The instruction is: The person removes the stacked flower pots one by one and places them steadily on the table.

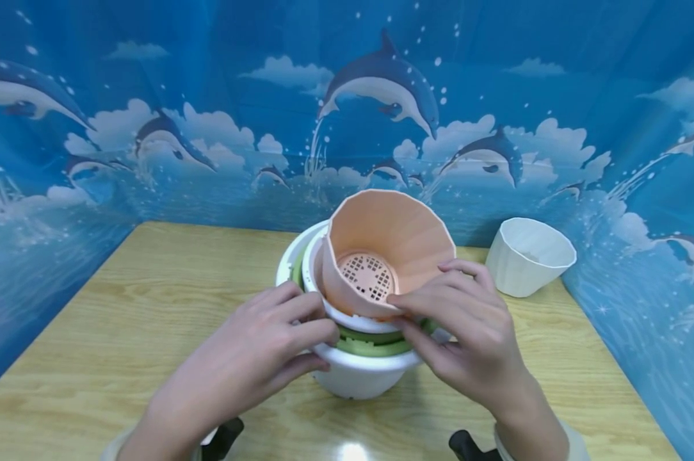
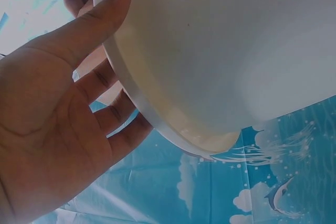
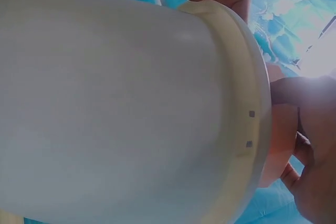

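Note:
A peach flowerpot (image 1: pixel 393 224) with a drainage grid in its base sits tilted in a nested stack of pots. Around it are a white pot rim (image 1: pixel 370 324), a green pot (image 1: pixel 376 347) and a large white outer pot (image 1: pixel 355 378). My left hand (image 1: pixel 278 336) grips the outer pot's rim; in the left wrist view its thumb lies outside the white wall (image 2: pixel 210 40). With my right hand (image 1: pixel 468 326) I pinch the near right rim of the peach pot, fingers over the edge and thumb beneath. The right wrist view shows mostly the white pot's side (image 3: pixel 115 103).
A cream faceted pot (image 1: pixel 520 262) leans at the table's back right. The wooden table (image 1: pixel 151 307) meets a blue dolphin-printed curtain (image 1: pixel 237 128) behind and at both sides. Two black objects (image 1: pixel 223 438) poke in at the near edge.

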Motion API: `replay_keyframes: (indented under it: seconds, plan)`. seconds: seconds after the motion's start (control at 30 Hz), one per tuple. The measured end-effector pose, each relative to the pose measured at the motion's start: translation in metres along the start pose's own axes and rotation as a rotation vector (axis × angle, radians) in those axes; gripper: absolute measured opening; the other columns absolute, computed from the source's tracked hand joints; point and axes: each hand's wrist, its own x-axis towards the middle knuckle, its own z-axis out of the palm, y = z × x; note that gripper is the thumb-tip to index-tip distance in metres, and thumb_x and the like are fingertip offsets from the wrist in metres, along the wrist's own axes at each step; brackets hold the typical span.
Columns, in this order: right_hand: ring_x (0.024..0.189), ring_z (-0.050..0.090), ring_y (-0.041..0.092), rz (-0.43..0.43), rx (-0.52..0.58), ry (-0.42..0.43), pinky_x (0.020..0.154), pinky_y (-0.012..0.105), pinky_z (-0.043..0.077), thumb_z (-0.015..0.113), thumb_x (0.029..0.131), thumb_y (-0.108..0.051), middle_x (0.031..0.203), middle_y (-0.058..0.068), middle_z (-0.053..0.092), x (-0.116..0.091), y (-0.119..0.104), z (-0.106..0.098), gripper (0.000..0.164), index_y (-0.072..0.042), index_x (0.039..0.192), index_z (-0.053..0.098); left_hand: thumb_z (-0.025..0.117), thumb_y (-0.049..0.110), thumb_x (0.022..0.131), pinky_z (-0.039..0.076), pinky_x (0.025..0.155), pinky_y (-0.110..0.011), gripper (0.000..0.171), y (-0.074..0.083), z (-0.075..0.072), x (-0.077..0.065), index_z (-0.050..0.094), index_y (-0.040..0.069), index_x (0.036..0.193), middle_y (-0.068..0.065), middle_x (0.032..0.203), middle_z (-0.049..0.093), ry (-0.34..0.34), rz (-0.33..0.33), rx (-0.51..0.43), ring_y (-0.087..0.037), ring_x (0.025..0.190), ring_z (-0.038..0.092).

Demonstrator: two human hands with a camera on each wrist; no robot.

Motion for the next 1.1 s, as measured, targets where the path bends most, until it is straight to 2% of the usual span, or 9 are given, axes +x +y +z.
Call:
replay_keyframes:
  seconds: [0.37, 0.57, 0.7, 0.83, 1.1]
  plan:
    - [0.075, 0.065, 0.019, -0.041, 0.005, 0.072, 0.101, 0.036, 0.04, 0.071, 0.094, -0.026, 0.079, 0.005, 0.074, 0.001, 0.002, 0.002, 0.024, -0.004, 0.089, 0.077, 0.08, 0.036, 0.083, 0.049, 0.081, -0.03, 0.023, -0.001, 0.0, -0.001, 0.065, 0.035, 0.101, 0.019, 0.103, 0.054, -0.008, -0.015, -0.005, -0.005, 0.097, 0.045]
    - [0.078, 0.062, 0.023, -0.013, -0.033, 0.096, 0.105, 0.043, 0.041, 0.069, 0.095, -0.026, 0.078, 0.007, 0.072, 0.002, 0.007, 0.003, 0.027, -0.001, 0.085, 0.074, 0.08, 0.035, 0.083, 0.048, 0.081, -0.031, 0.022, -0.001, 0.001, -0.003, 0.065, 0.034, 0.1, 0.018, 0.104, 0.054, 0.006, -0.004, -0.003, -0.006, 0.096, 0.046]
    - [0.078, 0.061, 0.025, 0.012, -0.037, 0.175, 0.107, 0.048, 0.041, 0.071, 0.094, -0.026, 0.076, 0.009, 0.071, 0.004, 0.009, 0.003, 0.029, 0.0, 0.081, 0.073, 0.08, 0.035, 0.083, 0.048, 0.079, -0.03, 0.022, -0.002, 0.001, -0.003, 0.065, 0.034, 0.1, 0.018, 0.103, 0.054, 0.013, -0.004, 0.001, -0.006, 0.095, 0.045]
    - [0.078, 0.061, 0.026, 0.035, -0.032, 0.283, 0.107, 0.047, 0.043, 0.075, 0.091, -0.027, 0.072, 0.012, 0.07, 0.004, 0.011, 0.0, 0.032, 0.002, 0.078, 0.071, 0.079, 0.036, 0.083, 0.047, 0.078, -0.029, 0.023, -0.002, 0.001, -0.002, 0.065, 0.033, 0.101, 0.018, 0.101, 0.052, 0.009, 0.003, 0.004, -0.006, 0.094, 0.044]
    - [0.082, 0.063, 0.029, 0.091, -0.1, 0.456, 0.104, 0.049, 0.045, 0.08, 0.084, -0.035, 0.071, 0.019, 0.067, 0.003, 0.022, -0.01, 0.044, 0.006, 0.074, 0.068, 0.079, 0.035, 0.084, 0.047, 0.079, -0.03, 0.021, -0.001, 0.002, -0.001, 0.064, 0.033, 0.099, 0.018, 0.101, 0.052, 0.014, 0.015, 0.001, -0.006, 0.095, 0.045]
